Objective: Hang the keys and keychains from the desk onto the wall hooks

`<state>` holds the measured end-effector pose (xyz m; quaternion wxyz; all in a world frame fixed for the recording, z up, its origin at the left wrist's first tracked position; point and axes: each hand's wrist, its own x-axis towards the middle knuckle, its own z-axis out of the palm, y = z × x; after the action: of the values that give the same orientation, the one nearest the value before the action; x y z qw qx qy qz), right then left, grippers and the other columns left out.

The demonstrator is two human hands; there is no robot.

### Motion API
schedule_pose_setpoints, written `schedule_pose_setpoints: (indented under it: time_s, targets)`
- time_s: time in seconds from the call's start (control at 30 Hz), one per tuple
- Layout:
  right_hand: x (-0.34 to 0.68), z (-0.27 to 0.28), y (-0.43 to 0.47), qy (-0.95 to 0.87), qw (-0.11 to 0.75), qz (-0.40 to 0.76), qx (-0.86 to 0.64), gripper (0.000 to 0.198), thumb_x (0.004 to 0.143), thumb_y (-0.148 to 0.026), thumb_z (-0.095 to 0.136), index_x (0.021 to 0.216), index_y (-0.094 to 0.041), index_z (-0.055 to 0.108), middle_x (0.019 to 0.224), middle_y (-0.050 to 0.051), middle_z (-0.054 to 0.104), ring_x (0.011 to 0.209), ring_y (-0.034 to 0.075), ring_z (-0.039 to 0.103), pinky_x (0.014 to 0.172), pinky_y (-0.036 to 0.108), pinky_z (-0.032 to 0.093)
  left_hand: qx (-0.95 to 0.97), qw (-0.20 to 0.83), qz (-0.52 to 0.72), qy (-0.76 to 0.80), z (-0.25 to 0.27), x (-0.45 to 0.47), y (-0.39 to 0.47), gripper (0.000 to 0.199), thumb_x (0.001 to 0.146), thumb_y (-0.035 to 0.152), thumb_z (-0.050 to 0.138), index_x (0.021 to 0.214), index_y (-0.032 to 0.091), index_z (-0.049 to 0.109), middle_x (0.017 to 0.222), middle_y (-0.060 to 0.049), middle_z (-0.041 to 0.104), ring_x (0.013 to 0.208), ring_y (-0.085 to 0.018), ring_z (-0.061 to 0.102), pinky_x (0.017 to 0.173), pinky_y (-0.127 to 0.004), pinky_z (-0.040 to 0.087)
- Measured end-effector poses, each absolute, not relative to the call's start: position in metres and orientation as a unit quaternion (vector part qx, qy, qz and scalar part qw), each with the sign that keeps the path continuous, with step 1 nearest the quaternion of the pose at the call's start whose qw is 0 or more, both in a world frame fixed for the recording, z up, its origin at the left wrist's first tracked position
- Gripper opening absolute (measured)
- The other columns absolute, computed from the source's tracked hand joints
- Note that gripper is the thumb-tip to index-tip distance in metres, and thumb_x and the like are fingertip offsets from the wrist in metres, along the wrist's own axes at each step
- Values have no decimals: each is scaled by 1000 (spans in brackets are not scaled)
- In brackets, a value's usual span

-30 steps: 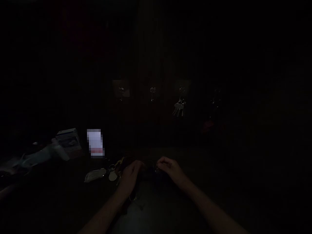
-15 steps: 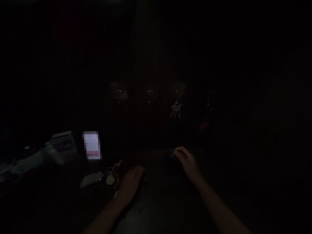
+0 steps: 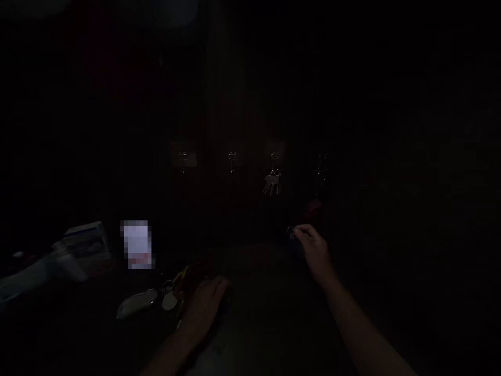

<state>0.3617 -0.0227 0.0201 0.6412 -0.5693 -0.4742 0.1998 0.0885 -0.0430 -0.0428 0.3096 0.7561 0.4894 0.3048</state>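
The scene is very dark. My right hand (image 3: 315,253) pinches a small shiny metal key ring (image 3: 290,231) between thumb and fingertips. Something dark and bluish hangs under the ring, too dim to make out. My left hand (image 3: 205,305) lies low over a dark brownish heap on the surface, and its fingertips are lost in shadow. Just left of it are a yellow strap (image 3: 180,275), a ring with a pale round tag (image 3: 169,300) and a pale oblong tag (image 3: 136,303). A bunch of keys (image 3: 272,181) hangs from a wall hook (image 3: 274,156).
Two more hooks, a left hook (image 3: 183,161) and a middle hook (image 3: 232,161), show on the wall. Further right hangs a dim red object (image 3: 313,209). A box (image 3: 88,248), a pale bottle-like item (image 3: 70,261) and a lit, blurred-out screen (image 3: 136,243) stand at the left.
My right hand has risen and moved right, lifting the key ring toward the wall. The left hand stays over the heap. The whole view has shifted slightly.
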Motion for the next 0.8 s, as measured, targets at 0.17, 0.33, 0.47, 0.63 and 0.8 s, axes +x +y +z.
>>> schedule_pose_setpoints:
  time_s: [0.17,0.33,0.47,0.63,0.8]
  targets:
    - [378,34,-18,-465,657,166,-570,36,63,-54,64,73,-20,59,64,0,59,59,15,54,54,25,40,762,305,309,480,-46,87,-41,36,90,39,29,87,25,62,89,0,68,90,-18,61,82,-29,44]
    - [396,51,-11,-453,688,119,-554,31,62,-49,65,71,-20,61,64,-2,58,60,14,53,56,24,40,758,302,310,488,-46,88,-41,34,89,39,31,89,26,63,89,-1,69,89,-19,62,82,-30,44]
    - [409,67,-7,-425,718,90,-544,23,63,-42,65,70,-19,62,66,-2,59,62,13,53,58,24,40,758,297,303,495,-39,90,-44,36,89,41,30,82,25,62,83,-1,69,85,-20,63,78,-30,45]
    - [420,87,-2,-389,753,60,-528,16,63,-35,65,67,-19,62,63,-3,57,60,12,52,56,23,39,763,288,310,490,-38,90,-43,35,88,40,32,83,25,63,83,-2,69,84,-20,63,75,-30,46]
    - [428,104,9,-377,775,43,-506,14,64,-31,66,67,-18,62,62,-4,56,57,11,51,55,23,39,762,279,316,492,-41,90,-42,35,88,40,31,86,26,64,84,-2,70,85,-21,63,76,-31,46]
